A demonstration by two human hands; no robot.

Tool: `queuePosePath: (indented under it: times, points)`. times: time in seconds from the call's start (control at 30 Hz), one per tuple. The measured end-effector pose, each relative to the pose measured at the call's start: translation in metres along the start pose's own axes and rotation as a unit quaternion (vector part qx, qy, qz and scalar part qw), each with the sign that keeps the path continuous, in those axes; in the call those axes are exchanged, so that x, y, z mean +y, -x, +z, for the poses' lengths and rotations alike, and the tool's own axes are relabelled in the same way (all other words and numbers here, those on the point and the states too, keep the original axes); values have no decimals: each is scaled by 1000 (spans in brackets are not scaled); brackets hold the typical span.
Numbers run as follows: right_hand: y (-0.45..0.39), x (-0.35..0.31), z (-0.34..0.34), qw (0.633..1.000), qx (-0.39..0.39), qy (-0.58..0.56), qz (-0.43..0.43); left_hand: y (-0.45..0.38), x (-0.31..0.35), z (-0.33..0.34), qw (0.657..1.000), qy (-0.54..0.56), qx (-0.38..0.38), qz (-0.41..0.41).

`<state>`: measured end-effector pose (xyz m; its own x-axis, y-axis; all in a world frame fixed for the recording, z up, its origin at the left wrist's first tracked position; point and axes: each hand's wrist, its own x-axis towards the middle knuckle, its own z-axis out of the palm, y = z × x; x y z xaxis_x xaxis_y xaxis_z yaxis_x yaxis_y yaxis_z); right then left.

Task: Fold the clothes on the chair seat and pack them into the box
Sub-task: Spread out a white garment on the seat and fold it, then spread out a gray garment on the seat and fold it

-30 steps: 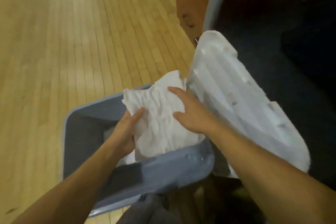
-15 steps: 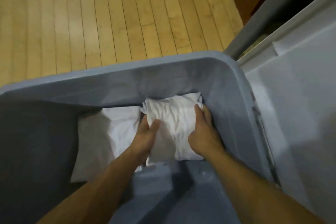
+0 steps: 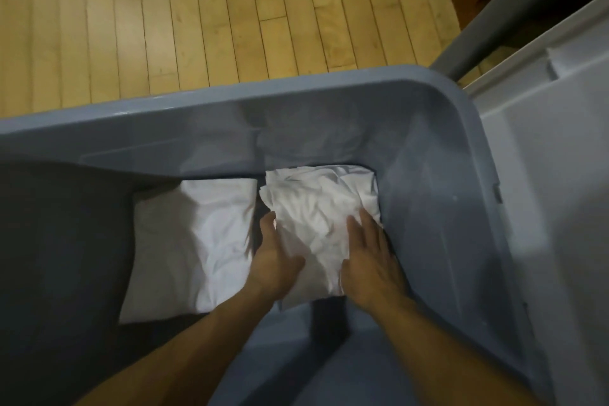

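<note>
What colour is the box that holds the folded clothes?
The box is plain grey-blue, seen in the head view.

The box (image 3: 329, 115) is showing smooth grey plastic with a soft sheen. Inside it, two white garments, one crumpled (image 3: 316, 211) and one smoother (image 3: 197, 241), are looking like matt cloth. Beyond the box, wood flooring (image 3: 197, 10) is gleaming faintly.
</note>
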<state>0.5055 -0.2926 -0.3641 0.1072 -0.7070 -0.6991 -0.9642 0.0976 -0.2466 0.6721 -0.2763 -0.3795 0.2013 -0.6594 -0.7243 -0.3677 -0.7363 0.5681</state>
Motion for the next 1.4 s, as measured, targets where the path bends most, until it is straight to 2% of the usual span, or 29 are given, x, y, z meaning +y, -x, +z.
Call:
queuePosePath:
  times: [0.07,0.1,0.2,0.27,0.3,0.37,0.4,0.5,0.57,0.77,0.9,1.0,1.1,1.17,1.23,1.3,1.4]
  points:
    - [0,-4,-1,1000,6,13,3,6,0,-2,996,-61,20,60]
    - [-1,-7,-2,1000,11,16,0,7,-1,-3,985,-122,40,115]
    - [-3,-18,-9,999,19,12,-33,-1,-6,-1,884,-356,94,287]
    - [-6,-20,-15,1000,19,-17,-18,-8,3,-4,830,-463,48,306]
    - [-6,-20,-20,999,15,-47,7,-15,8,-6,820,-498,6,283]
    - [-7,-21,-31,991,9,-124,49,-31,18,-13,821,-525,-39,222]
    - [-5,-20,-39,985,16,-162,58,-37,25,-15,827,-522,-37,207]
    - [-6,-20,-54,971,32,-231,54,-40,51,-24,888,-430,6,163]
    - [6,-19,-68,963,40,-264,48,-24,77,-32,915,-369,30,158]
    - [70,-46,-141,952,65,-300,3,74,168,-68,957,-205,-44,199]
    - [153,-70,-199,942,118,-309,-61,168,218,-75,950,-116,-44,288]
    - [217,-64,-237,924,212,-310,-73,235,253,-68,936,-66,-22,346]
    - [285,-32,-276,898,303,-311,-72,306,298,-46,908,-57,-10,416]
    - [328,1,-295,881,357,-302,-76,353,323,-21,887,-74,-9,457]
    - [369,44,-302,864,398,-304,-49,392,339,15,863,-94,-40,494]
    - [402,89,-299,848,406,-340,-9,417,347,57,847,-126,-87,509]
    - [432,161,-281,853,409,-320,50,439,353,127,825,-198,-140,510]
